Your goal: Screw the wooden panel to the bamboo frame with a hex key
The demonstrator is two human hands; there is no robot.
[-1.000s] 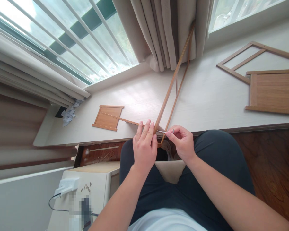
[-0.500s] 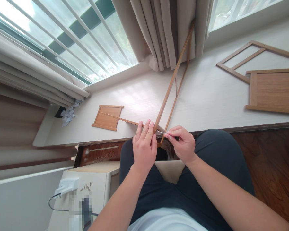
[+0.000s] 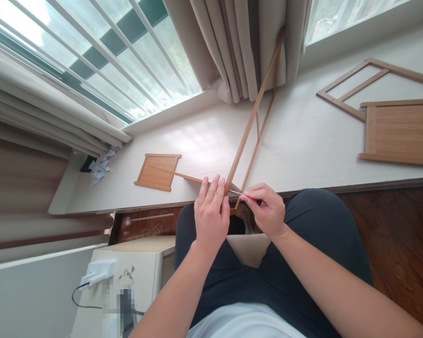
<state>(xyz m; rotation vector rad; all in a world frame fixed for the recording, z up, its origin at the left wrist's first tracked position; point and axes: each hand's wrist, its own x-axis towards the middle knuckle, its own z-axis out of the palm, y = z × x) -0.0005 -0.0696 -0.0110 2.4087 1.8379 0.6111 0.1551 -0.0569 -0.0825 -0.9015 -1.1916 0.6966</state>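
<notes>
A long wooden frame (image 3: 248, 126) stands on edge over the white sill, its near end at my hands. Another wooden piece (image 3: 188, 178) meets it from the left. My left hand (image 3: 212, 211) lies against this joint, fingers stretched out and slightly apart, pressing on the wood. Between thumb and fingertips, my right hand (image 3: 267, 209) pinches a thin metal rod (image 3: 235, 192), whose far end touches the frame near the joint. The tip of the rod is too small to make out.
A small wooden panel (image 3: 157, 172) lies left on the sill (image 3: 303, 155). At the right are an open frame (image 3: 364, 83) and a larger panel (image 3: 405, 131). Small hardware pieces (image 3: 127, 272) and a power adapter (image 3: 97, 271) rest on a cabinet (image 3: 141, 258).
</notes>
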